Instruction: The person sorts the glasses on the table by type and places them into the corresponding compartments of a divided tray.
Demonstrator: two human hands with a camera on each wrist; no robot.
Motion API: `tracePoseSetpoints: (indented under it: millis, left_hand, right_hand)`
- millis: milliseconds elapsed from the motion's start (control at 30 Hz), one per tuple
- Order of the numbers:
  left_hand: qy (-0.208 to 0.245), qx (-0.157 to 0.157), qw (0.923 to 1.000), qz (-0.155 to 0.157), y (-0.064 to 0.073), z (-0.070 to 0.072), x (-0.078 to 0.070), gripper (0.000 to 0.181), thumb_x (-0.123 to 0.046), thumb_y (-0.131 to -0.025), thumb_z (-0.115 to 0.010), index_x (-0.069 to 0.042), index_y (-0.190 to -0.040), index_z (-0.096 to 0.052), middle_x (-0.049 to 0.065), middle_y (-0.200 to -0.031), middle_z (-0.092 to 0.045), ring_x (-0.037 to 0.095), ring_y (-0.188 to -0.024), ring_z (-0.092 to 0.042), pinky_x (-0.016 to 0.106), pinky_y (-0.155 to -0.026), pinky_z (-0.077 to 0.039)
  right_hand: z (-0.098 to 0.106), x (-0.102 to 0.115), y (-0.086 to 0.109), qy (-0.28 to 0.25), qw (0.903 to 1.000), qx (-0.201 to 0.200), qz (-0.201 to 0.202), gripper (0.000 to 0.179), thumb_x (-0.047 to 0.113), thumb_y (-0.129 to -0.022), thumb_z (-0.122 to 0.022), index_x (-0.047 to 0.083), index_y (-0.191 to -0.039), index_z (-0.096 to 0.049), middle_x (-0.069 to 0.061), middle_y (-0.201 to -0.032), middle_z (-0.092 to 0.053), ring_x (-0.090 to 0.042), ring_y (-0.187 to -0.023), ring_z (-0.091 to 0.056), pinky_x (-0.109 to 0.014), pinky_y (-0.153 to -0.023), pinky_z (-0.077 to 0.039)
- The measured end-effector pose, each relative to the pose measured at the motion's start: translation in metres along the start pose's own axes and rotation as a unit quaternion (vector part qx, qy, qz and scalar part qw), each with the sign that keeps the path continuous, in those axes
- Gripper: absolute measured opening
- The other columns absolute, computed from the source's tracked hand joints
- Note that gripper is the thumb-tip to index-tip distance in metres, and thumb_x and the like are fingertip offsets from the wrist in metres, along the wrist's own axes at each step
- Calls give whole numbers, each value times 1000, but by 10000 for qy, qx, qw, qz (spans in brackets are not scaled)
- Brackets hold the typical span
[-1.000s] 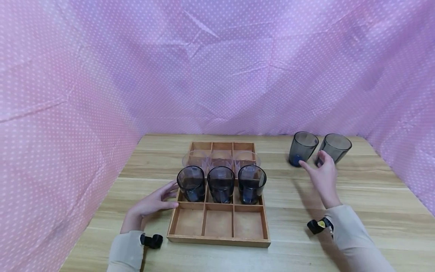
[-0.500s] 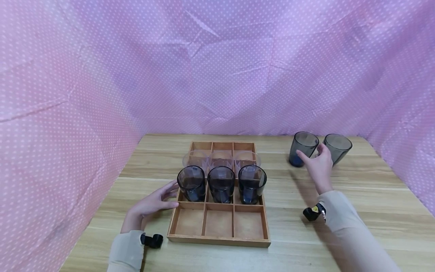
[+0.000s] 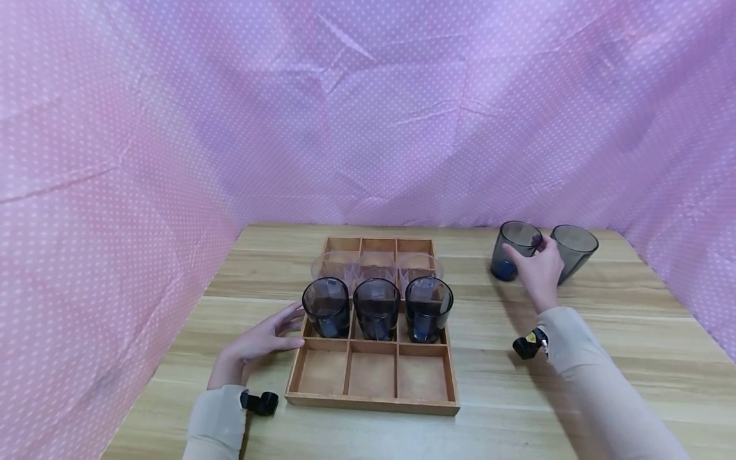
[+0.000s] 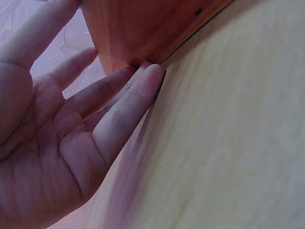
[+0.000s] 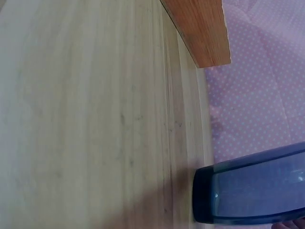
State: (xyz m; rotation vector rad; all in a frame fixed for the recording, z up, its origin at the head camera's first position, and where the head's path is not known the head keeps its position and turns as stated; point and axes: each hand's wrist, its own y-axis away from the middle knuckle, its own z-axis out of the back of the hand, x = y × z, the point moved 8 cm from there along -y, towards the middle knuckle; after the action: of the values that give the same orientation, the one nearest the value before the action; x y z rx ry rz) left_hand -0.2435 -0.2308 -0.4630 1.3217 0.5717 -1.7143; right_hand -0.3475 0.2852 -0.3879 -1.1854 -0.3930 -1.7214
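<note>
Eight glasses, one tray, two hands: so reads my list from the remote end. Tray: wooden, divided, on the table; three dark glasses stand upright in the row behind its front one, three clear glasses behind those. Loose stock, far right of the table: left smoky glass and right smoky glass, side by side; whether they touch I cannot tell, my hand being partly in front. Right hand: a second ago low between that pair, thumb near the left one's base; now raised to just below its rim, thumb on the near side, fingers curled round the right side, pinching it. Its base has kept its place, so I judge the glass gripped but not lifted. Left hand: unchanged, fingers spread, tips against the tray's left side, thumb at the edge; I read this as steadying. Tray contents: unaltered over that second, so I judge nothing there disturbed.
</note>
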Motion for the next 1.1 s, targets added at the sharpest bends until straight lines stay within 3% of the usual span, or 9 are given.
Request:
tracePoseSetpoints:
  millis: [267, 400, 533, 667, 900, 1100]
  left_hand:
    - [-96, -19, 10000, 14, 0, -1, -3, 88, -16, -92, -65, 2, -154, -6, 36, -154, -16, 56, -140, -22, 63, -112, -27]
    - [-146, -37, 9999, 65, 2, -1, -3, 87, -18, -92, -65, 1, -154, -7, 36, -154, -17, 55, -140, -23, 63, -112, -27]
    - [-123, -15, 9999, 77, 1, -2, -3, 87, -18, -92, -65, 0, -155, -7, 33, -156, -17, 54, -140, -23, 61, -113, -27]
    - [-102, 13, 9999, 43, 0, -2, -3, 87, -17, -93, -64, 0, -155, -6, 34, -155, -16, 55, -140, -22, 62, -112, -27]
    - [-74, 42, 10000, 27, 1, -2, -5, 87, -16, -93, -64, 1, -154, -5, 36, -154, -15, 56, -140, -21, 63, -112, -27]
    - [-7, 73, 10000, 30, 1, -1, -4, 87, -15, -93, -64, 0, -155, -4, 36, -155, -13, 56, -140, -20, 62, -112, -28]
  right_hand:
    - [4, 1, -1, 156, 9996, 173, 170, 69, 36, -77, -80, -3, -128, -54, -25, -130, -61, -37, -125, -54, -45, -115, -25]
    - [6, -1, 4, 160, 9994, 306, 94, 71, 36, -77, -81, 0, -131, -54, -23, -130, -61, -35, -124, -55, -44, -115, -26]
    - [14, -1, 13, 87, 9996, 281, -7, 73, 34, -77, -81, 3, -136, -52, -19, -127, -63, -22, -112, -59, -27, -101, -40]
    - [23, 2, 23, -251, 9993, 237, -109, 71, 27, -76, -82, 4, -136, -52, -15, -124, -63, -1, -96, -55, -6, -80, -42]
    - [33, 10, 46, -376, 9976, 504, -288, 70, 22, -76, -82, 8, -138, -51, -6, -126, -61, -2, -111, -56, -5, -90, -46]
    - [43, 21, 67, -363, 9972, 656, 77, 70, 19, -77, -82, 5, -138, -51, -11, -125, -61, 10, -98, -53, 1, -81, -44]
